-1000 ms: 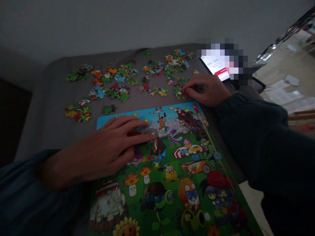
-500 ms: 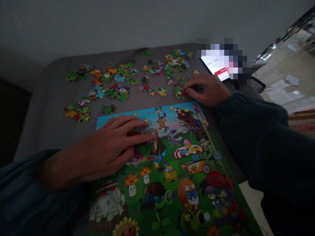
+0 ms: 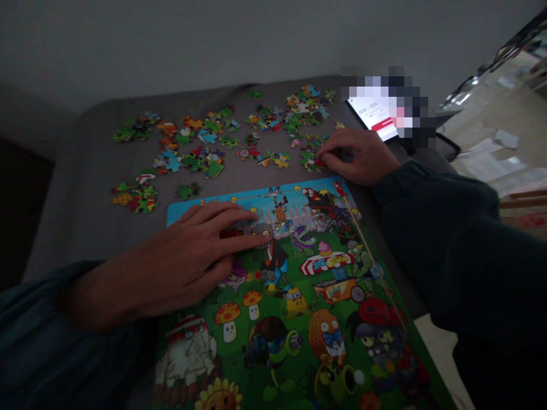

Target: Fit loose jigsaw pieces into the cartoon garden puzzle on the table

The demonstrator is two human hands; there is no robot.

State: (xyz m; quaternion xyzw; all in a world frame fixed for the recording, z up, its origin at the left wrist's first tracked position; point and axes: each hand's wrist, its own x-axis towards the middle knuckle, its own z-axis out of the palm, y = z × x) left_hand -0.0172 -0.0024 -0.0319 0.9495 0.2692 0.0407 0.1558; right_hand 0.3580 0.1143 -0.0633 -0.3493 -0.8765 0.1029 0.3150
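My left hand [image 3: 194,253] lies flat with fingers stretched out over the upper left of a colourful cartoon puzzle board [image 3: 265,307]. Nothing is held in it. Beyond the board's top right corner, my right hand [image 3: 356,155] rests low over the cloth, thumb and forefinger pinched together. Its fingertips are at a small cluster of puzzle pieces [image 3: 311,151], closed on a piece at the right edge of that cluster; the piece is mostly hidden. The board shows cartoon plants, mushrooms and zombies, partly covered by my left hand.
Several heaps of loose puzzle pieces [image 3: 205,128] spread across the grey cloth [image 3: 89,159] behind the board. A lit phone [image 3: 370,111] showing a timer stands at the back right, partly pixelated. A wall [image 3: 192,45] rises behind. Papers [image 3: 491,165] lie beyond the right edge.
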